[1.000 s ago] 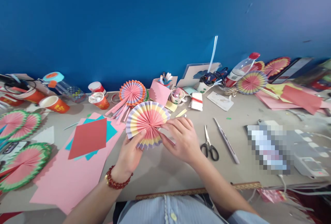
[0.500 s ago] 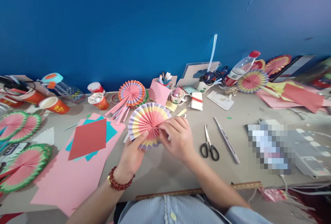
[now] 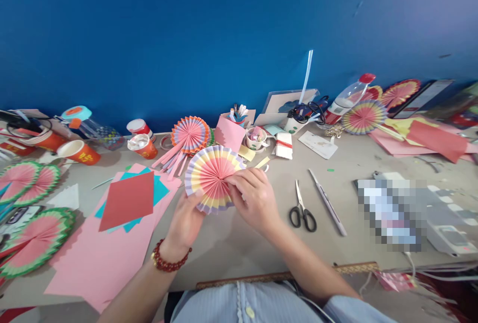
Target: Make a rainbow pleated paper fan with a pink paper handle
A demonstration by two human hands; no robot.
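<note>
A round pleated paper fan (image 3: 209, 173), pink at the centre with yellow and lilac rings, is held upright over the table in front of me. My left hand (image 3: 187, 218), with a red bead bracelet at the wrist, grips its lower edge from below. My right hand (image 3: 253, 198) pinches the fan near its centre and right side, fingers curled over the folds. Black-handled scissors (image 3: 301, 209) and a metal ruler (image 3: 327, 202) lie on the table just right of my right hand.
Pink, teal and red paper sheets (image 3: 127, 201) lie at left, with green-rimmed fans (image 3: 33, 241) beyond. More fans (image 3: 190, 134), orange cups (image 3: 79, 151), a pen box (image 3: 232, 131) and a bottle (image 3: 349, 96) line the blue wall. A wooden strip (image 3: 280, 275) edges the table.
Both hands have shifted slightly on the fan and turned it a little; my right fingers have moved closer to its centre. Everything else on the table is as before.
</note>
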